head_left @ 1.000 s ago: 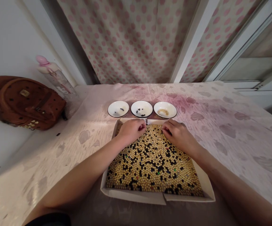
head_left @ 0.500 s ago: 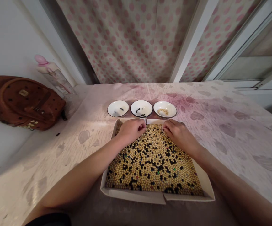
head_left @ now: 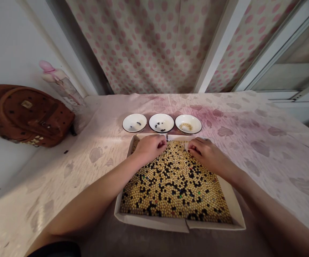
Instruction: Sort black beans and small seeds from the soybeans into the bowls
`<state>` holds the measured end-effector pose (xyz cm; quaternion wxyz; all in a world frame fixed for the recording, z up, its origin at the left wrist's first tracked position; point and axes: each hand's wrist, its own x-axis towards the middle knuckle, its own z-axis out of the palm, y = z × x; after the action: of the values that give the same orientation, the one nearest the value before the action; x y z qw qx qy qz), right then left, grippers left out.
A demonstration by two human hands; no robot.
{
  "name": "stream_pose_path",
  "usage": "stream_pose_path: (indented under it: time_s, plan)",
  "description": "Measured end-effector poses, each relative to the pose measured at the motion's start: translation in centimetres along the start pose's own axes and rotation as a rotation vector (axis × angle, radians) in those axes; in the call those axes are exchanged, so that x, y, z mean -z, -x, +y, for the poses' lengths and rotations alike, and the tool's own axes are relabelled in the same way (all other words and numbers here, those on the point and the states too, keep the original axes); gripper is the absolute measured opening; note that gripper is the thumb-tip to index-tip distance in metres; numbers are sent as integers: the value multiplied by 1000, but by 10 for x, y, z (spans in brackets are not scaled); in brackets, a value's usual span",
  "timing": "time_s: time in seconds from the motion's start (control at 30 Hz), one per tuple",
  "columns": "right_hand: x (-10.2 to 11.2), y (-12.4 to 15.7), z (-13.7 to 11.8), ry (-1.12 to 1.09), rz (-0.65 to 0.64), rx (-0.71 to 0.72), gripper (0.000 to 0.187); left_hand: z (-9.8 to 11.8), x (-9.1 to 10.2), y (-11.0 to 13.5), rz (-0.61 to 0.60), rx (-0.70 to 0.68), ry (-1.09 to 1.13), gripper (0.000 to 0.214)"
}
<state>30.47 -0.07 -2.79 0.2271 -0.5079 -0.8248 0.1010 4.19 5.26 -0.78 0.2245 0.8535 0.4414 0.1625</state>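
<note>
while left hand [head_left: 150, 148] clenches at the far tray rim [head_left: 177, 137], right hand [head_left: 206, 157] curls over beans [head_left: 175, 189]

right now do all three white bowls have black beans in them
No, the left bowl and middle bowl hold black beans, but the right bowl holds pale yellow beans.

The bare left forearm [head_left: 95, 192] and right forearm [head_left: 263, 203] angle inward, the left hand [head_left: 150, 149] curled knuckles-up, the right hand [head_left: 207, 156] near it with fingers bent down; whether either grips is hard to say from here
</note>
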Motion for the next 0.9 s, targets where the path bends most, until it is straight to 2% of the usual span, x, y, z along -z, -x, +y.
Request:
stream_pose_path:
  time_s: [0.23, 0.9]
  plan:
    - [5, 3, -1, -15, -30, 15, 13, 1, 1, 0, -4, 5, 3, 8]
    - [-8, -3, -3, 41, 0, -19, 17, 2, 1, 0, -5, -5, 11, 10]
